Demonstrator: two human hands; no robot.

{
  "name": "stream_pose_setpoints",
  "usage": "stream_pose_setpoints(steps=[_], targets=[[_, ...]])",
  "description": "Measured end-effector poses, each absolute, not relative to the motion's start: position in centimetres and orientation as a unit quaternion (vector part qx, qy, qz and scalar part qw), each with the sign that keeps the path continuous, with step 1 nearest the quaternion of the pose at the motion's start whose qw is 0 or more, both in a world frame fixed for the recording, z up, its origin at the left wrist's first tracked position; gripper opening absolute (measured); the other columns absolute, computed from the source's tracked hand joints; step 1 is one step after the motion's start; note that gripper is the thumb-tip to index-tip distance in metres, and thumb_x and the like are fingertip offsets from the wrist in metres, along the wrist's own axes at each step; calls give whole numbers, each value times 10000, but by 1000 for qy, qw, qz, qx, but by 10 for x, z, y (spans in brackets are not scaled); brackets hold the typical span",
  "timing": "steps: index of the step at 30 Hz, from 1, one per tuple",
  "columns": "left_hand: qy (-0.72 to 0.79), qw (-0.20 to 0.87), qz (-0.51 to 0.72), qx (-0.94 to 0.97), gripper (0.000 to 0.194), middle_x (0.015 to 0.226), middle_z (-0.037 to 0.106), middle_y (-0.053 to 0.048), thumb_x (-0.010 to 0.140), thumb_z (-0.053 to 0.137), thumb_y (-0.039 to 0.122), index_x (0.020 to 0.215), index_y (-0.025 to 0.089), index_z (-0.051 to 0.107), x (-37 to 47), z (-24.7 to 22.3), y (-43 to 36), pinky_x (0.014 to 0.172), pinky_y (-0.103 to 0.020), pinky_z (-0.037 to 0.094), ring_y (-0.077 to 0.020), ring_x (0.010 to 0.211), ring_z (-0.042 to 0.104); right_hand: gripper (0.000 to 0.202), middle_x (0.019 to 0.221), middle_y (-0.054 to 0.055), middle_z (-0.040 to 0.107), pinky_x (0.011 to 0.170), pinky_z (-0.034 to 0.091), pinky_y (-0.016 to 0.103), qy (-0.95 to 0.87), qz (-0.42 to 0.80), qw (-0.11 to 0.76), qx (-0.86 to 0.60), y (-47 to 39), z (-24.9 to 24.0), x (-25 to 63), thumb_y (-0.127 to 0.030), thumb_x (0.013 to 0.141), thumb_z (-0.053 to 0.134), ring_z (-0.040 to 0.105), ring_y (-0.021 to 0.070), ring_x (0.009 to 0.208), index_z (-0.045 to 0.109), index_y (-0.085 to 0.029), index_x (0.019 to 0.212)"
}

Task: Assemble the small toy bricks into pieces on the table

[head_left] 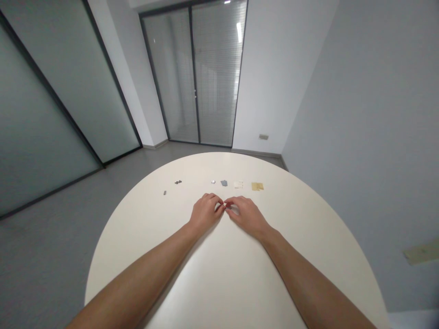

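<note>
My left hand [206, 211] and my right hand [244, 213] meet over the middle of the white round table [219, 278], fingertips nearly touching. Thumb and fingers of each are pinched together around something too small to make out. Just beyond the hands lie a small silvery piece [213, 182], a blue-grey piece [224, 183], a whitish piece [238, 184] and a yellow-brown piece [257, 186], in a row. Toward the left are some small dark pieces [178, 182] and a little grey piece [165, 193].
The table's curved far edge [219, 152] lies past the row of pieces. Behind it stand a glazed door with blinds [216, 77] and a pale wall [270, 68]. Frosted glass panels [68, 68] are at the left.
</note>
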State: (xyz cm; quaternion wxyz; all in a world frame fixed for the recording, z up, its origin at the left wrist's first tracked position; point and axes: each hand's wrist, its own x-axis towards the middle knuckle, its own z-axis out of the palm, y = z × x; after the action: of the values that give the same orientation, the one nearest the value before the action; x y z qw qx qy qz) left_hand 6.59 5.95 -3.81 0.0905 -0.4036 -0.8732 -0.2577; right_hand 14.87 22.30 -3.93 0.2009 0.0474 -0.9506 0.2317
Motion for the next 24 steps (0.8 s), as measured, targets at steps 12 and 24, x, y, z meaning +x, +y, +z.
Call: stream_pose_setpoints(steps=[12, 24], targets=[[-873, 93, -258, -403, 127, 1012, 692, -44, 915, 596, 298, 927, 229, 701, 67, -39, 59, 861, -334, 474, -216, 1008, 584, 316, 1059, 56, 731, 936, 453, 384, -953, 220, 206, 10, 226, -36, 151, -96, 810, 589, 628, 222, 1043, 664, -211, 1095], [-845, 73, -274, -454, 187, 1060, 708, -34, 939, 583, 298, 983, 264, 762, 63, -42, 59, 874, -327, 488, -212, 1025, 590, 214, 1069, 47, 735, 933, 461, 387, -955, 215, 204, -1, 226, -37, 149, -130, 882, 581, 627, 230, 1042, 680, -214, 1052]])
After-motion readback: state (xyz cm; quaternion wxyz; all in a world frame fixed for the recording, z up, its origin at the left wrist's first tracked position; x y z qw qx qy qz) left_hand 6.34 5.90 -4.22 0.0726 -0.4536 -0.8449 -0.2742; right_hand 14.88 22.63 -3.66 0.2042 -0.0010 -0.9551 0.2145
